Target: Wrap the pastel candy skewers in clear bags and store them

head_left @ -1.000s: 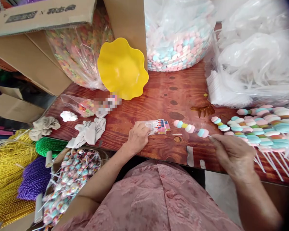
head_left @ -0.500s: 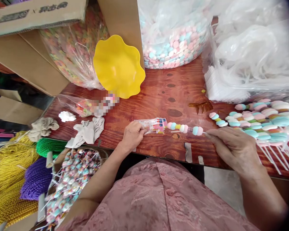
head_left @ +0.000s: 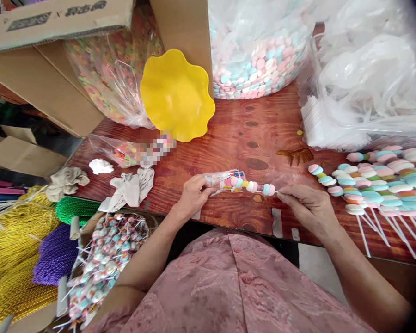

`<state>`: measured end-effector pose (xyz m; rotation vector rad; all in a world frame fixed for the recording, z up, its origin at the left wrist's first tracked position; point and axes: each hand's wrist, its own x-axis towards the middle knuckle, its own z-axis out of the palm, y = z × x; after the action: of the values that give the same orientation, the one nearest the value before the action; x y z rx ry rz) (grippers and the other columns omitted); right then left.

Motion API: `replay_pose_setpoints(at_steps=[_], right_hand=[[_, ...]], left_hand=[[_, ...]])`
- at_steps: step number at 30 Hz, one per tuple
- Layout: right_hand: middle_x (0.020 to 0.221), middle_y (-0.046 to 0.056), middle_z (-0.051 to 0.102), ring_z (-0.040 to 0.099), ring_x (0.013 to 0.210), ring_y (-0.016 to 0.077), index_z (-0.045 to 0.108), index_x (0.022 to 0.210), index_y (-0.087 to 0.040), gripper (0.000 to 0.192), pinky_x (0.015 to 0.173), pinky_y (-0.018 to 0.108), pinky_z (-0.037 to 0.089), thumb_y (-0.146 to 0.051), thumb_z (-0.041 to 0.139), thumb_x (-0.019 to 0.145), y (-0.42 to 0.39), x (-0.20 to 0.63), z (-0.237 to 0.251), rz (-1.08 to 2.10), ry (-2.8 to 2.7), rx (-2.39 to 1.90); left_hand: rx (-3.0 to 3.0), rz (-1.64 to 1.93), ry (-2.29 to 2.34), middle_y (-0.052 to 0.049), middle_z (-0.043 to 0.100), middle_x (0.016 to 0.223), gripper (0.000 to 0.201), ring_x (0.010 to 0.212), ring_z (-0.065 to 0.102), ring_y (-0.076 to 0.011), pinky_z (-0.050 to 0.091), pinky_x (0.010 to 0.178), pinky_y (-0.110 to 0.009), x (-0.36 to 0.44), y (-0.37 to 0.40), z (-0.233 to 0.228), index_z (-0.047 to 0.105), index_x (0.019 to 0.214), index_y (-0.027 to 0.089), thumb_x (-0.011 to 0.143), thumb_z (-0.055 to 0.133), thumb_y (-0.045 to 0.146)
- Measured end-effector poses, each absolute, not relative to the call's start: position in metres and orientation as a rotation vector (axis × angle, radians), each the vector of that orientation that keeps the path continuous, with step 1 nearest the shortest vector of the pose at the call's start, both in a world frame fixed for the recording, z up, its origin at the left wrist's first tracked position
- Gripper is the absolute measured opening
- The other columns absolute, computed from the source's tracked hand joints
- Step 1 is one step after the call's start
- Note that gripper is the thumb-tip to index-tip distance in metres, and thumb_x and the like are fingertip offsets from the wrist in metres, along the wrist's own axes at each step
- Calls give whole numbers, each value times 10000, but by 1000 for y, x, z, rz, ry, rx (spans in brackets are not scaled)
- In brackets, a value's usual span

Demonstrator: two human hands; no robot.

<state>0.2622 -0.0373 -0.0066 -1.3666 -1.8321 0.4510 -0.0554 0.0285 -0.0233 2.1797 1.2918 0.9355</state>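
Right hand (head_left: 310,210) pinches a pastel marshmallow skewer (head_left: 253,186), its tip inside the clear printed plastic sleeve (head_left: 223,179) gripped by left hand (head_left: 191,196).

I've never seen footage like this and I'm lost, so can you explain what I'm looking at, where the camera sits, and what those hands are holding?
There is no machine here: a person wears a camera on the head, looking down at their own hands over a wooden table. The right hand pinches the stick of a candy skewer. Its tip sits at the mouth of a small printed bag, which the left hand holds. At the right lies a pile of finished skewers. Behind stand a yellow wavy bowl and big clear bags of candy.
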Motion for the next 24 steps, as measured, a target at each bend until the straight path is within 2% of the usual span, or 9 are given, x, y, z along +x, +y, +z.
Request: replay_pose_setpoints(at_steps=[9, 14, 19, 22, 24], right_hand=[[820, 28, 725, 668, 719, 193, 690, 901, -266, 131, 664, 344, 531, -228, 569, 934, -42, 266, 0, 355, -2030, -1347], [805, 39, 712, 620, 716, 178, 692, 872, -212, 190, 659, 318, 453, -217, 520, 954, -33, 256, 7, 57, -2307, -1279], [705, 38, 663, 539, 642, 159, 695, 825, -182, 232, 612, 294, 382, -157, 486, 923, -28, 232, 6, -160, -2410, -1188], [660, 27, 635, 520, 603, 149, 700, 834, -182, 245, 586, 290, 368, -144, 473, 919, -26, 228, 3, -154, -2398, -1200], [704, 26, 666, 568, 636, 150, 705, 879, -194, 244, 604, 287, 399, -170, 470, 940, -24, 232, 1, -81, -2369, -1226]], left_hand=[[2426, 973, 1118, 2, 578, 682, 240, 657, 519, -135, 405, 649, -267, -58, 29, -28, 540, 687, 177, 883, 656, 254], [2619, 909, 966, -22, 580, 720, 223, 703, 515, -157, 416, 671, -276, -58, 30, -30, 516, 712, 185, 923, 579, 216], [2587, 894, 895, -19, 578, 725, 209, 701, 517, -151, 421, 683, -272, -56, 32, -30, 529, 723, 182, 931, 554, 189], [2532, 897, 885, -21, 582, 724, 210, 704, 528, -151, 425, 680, -271, -58, 33, -30, 546, 730, 180, 938, 541, 203], [2484, 873, 896, -24, 591, 728, 215, 710, 539, -150, 434, 686, -272, -61, 33, -29, 555, 732, 178, 943, 537, 218]])
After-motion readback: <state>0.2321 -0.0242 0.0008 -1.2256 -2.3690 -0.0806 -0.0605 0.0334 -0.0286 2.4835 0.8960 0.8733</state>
